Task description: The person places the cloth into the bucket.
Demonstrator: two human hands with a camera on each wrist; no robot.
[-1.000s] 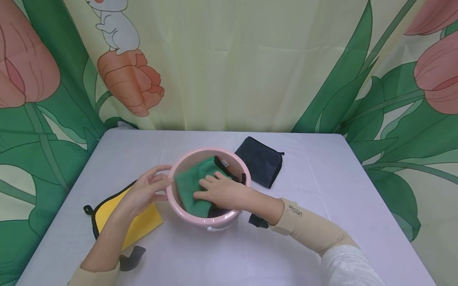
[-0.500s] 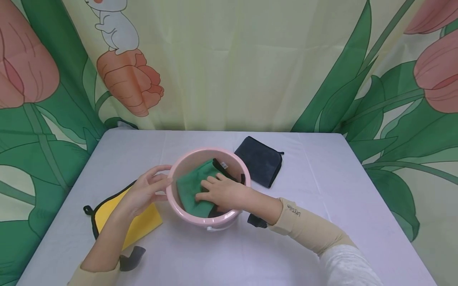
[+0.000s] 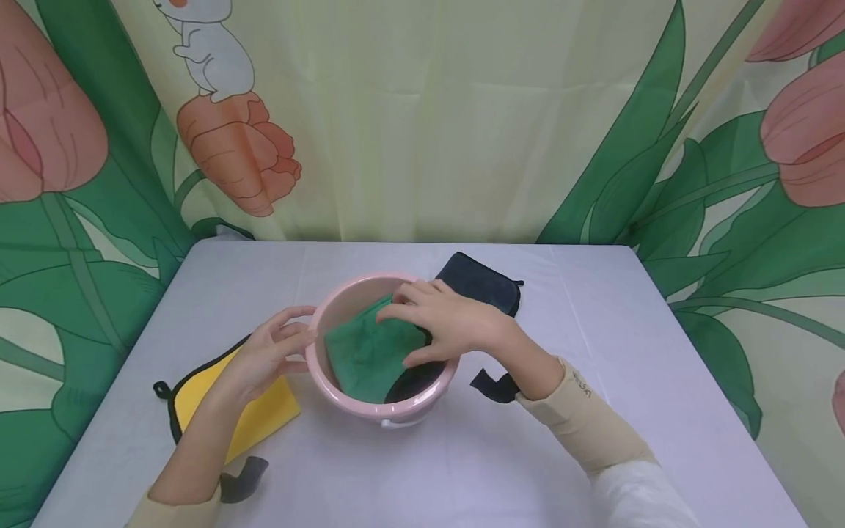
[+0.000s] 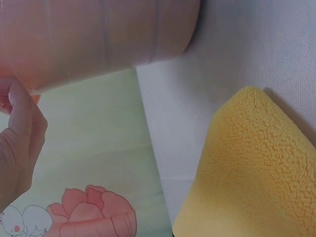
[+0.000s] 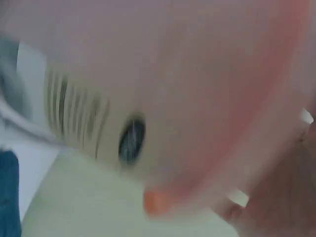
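A pink bucket (image 3: 339,398) stands mid-table, with a folded green cloth (image 3: 363,352) inside it and something dark beside the cloth. At the bucket's left rim, my left hand (image 3: 264,359) grips the edge with its fingers; the left wrist view shows these fingers (image 4: 22,113) curled at the rim. Over the bucket's right side is my right hand (image 3: 455,319), fingers spread and bent a little, above the cloth with nothing visible in its grasp. The right wrist view is blurred, mostly filled by the bucket wall (image 5: 197,89).
A yellow cloth (image 3: 264,418) with black edging lies left of the bucket, partly under my left forearm. A dark navy cloth (image 3: 478,282) lies behind the bucket to the right. Black strap ends (image 3: 244,479) hang at the wrists. A white handle (image 3: 403,423) sits low on the bucket's front.
My right hand has lifted off the green cloth and moved up and right toward the bucket's right rim. The cloth stays in the bucket. My left hand holds its place.
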